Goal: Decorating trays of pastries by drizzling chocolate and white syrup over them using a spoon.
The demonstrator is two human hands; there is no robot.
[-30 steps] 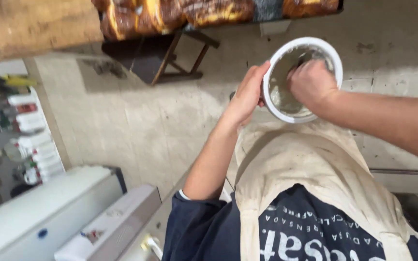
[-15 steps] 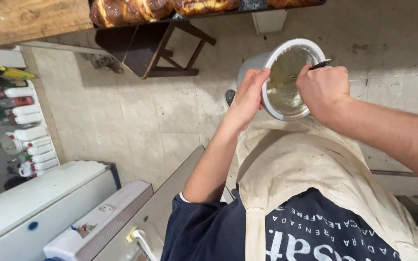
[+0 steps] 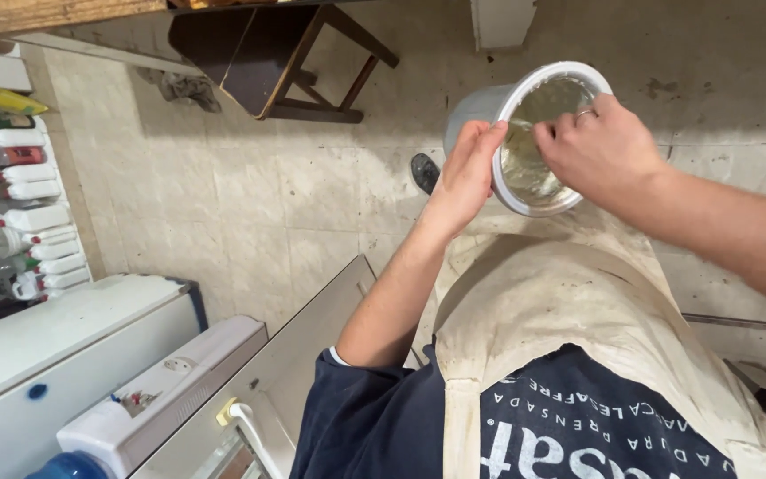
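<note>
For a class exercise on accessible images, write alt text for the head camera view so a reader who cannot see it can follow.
Seen from above, a person's left hand grips the rim of a grey plastic tub while the right hand reaches inside it. They wear a stained cream apron over a navy T-shirt, standing on a tiled floor near a wooden stool.

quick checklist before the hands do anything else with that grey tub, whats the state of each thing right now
1. Left hand grips the rim of the grey tub: ok, fingers wrap the near edge.
2. Right hand is in place at the tub: ok, its fingers reach over the far rim into the opening.
3. Tool in the right hand: cannot tell, the fingers hide it.
4. Tub contents: cannot tell how much; the inside looks glossy and smeared.
5. Tub position: not ok for spills, it is tilted toward the person over the cream apron.
6. Floor below: ok, the wooden stool stands apart from the tub.
</note>
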